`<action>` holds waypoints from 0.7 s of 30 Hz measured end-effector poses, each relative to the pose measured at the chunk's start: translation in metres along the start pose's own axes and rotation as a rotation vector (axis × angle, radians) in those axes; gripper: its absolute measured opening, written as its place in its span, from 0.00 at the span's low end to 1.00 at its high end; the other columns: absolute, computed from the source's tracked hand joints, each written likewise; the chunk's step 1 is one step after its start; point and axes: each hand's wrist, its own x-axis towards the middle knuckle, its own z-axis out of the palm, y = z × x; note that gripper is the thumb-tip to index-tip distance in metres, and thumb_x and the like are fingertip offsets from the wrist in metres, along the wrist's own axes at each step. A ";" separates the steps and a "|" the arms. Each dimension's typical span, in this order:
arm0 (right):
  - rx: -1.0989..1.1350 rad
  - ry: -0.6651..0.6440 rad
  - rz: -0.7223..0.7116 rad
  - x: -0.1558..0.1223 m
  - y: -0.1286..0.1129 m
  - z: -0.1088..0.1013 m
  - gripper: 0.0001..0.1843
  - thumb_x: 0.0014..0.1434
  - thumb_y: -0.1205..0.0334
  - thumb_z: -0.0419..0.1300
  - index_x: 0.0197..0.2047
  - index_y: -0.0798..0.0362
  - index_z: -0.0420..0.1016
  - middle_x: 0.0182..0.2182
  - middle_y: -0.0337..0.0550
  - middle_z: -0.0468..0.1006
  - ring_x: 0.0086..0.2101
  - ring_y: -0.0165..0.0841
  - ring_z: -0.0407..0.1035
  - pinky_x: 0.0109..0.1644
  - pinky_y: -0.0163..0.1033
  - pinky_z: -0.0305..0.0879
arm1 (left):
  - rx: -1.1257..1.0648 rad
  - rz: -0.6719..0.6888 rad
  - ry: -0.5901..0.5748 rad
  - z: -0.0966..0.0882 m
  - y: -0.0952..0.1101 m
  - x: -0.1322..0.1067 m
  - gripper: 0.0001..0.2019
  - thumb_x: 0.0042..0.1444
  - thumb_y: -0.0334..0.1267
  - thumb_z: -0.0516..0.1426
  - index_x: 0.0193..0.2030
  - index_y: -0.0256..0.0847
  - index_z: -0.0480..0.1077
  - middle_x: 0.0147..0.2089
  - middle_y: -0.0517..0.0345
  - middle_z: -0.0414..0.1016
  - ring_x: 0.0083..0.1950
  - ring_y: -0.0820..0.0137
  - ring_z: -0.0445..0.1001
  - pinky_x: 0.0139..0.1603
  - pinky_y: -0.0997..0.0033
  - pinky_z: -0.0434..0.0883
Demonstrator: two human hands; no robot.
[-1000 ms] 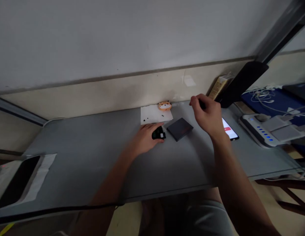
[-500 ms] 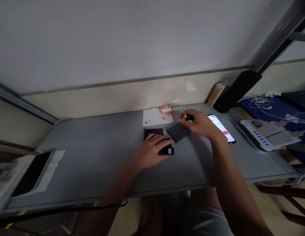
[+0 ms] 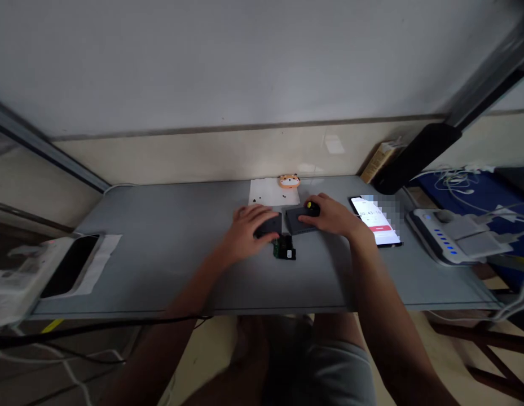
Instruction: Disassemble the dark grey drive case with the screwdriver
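The grey table (image 3: 160,248) is looking smooth and matt; the white sheet (image 3: 272,193) is looking like paper, the lit phone (image 3: 375,220) glossy glass.

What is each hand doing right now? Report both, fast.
Left hand: fingers rest on a dark case half; grip cannot be told.
Right hand: closed on a yellow-tipped tool, over the other dark case half.
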 end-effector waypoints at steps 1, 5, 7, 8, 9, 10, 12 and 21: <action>-0.013 0.008 0.000 0.001 -0.001 0.001 0.18 0.61 0.50 0.67 0.51 0.50 0.78 0.48 0.51 0.78 0.42 0.44 0.76 0.49 0.50 0.73 | 0.011 -0.064 0.059 -0.002 -0.010 0.002 0.15 0.67 0.47 0.61 0.58 0.49 0.75 0.59 0.51 0.78 0.63 0.55 0.72 0.69 0.46 0.60; -0.060 0.063 -0.024 0.005 -0.003 0.005 0.18 0.63 0.50 0.65 0.51 0.52 0.78 0.49 0.53 0.79 0.45 0.46 0.76 0.49 0.48 0.71 | -0.052 -0.300 0.152 -0.004 -0.046 0.002 0.09 0.68 0.43 0.57 0.47 0.45 0.78 0.46 0.53 0.78 0.49 0.60 0.76 0.60 0.52 0.68; -0.063 0.088 -0.036 0.006 -0.003 0.008 0.16 0.65 0.51 0.63 0.51 0.51 0.79 0.48 0.52 0.79 0.46 0.45 0.76 0.48 0.46 0.70 | -0.116 -0.309 0.079 -0.004 -0.051 -0.003 0.11 0.68 0.43 0.56 0.50 0.45 0.77 0.41 0.55 0.77 0.42 0.63 0.76 0.57 0.54 0.70; -0.059 0.100 -0.040 0.007 -0.003 0.010 0.15 0.65 0.51 0.63 0.50 0.51 0.79 0.47 0.51 0.79 0.45 0.44 0.76 0.47 0.46 0.69 | -0.134 -0.298 0.049 -0.004 -0.051 -0.006 0.12 0.68 0.44 0.57 0.52 0.45 0.77 0.40 0.56 0.77 0.41 0.64 0.76 0.57 0.54 0.70; -0.053 0.112 -0.043 0.007 -0.003 0.011 0.14 0.65 0.52 0.63 0.50 0.51 0.79 0.47 0.51 0.80 0.44 0.44 0.76 0.46 0.45 0.69 | -0.141 -0.285 0.028 -0.004 -0.050 -0.009 0.13 0.67 0.44 0.57 0.54 0.45 0.76 0.40 0.57 0.77 0.41 0.64 0.76 0.58 0.54 0.69; -0.045 0.125 -0.044 0.008 -0.003 0.012 0.14 0.66 0.52 0.62 0.49 0.50 0.79 0.46 0.51 0.80 0.44 0.44 0.76 0.46 0.45 0.68 | -0.143 -0.274 0.016 -0.004 -0.048 -0.012 0.14 0.66 0.44 0.58 0.55 0.45 0.76 0.40 0.57 0.78 0.42 0.64 0.76 0.59 0.54 0.69; -0.022 0.148 -0.050 0.008 -0.002 0.014 0.13 0.65 0.52 0.63 0.48 0.51 0.80 0.45 0.50 0.80 0.43 0.43 0.75 0.46 0.45 0.68 | -0.154 -0.257 0.007 -0.006 -0.045 -0.016 0.16 0.65 0.44 0.60 0.58 0.46 0.74 0.43 0.57 0.78 0.45 0.63 0.76 0.61 0.54 0.69; -0.015 0.128 -0.056 0.009 -0.008 0.011 0.11 0.67 0.56 0.60 0.45 0.52 0.80 0.44 0.51 0.80 0.42 0.43 0.75 0.43 0.44 0.67 | -0.149 -0.244 -0.057 -0.010 -0.042 -0.016 0.18 0.60 0.43 0.66 0.56 0.47 0.75 0.53 0.53 0.78 0.52 0.59 0.77 0.64 0.49 0.68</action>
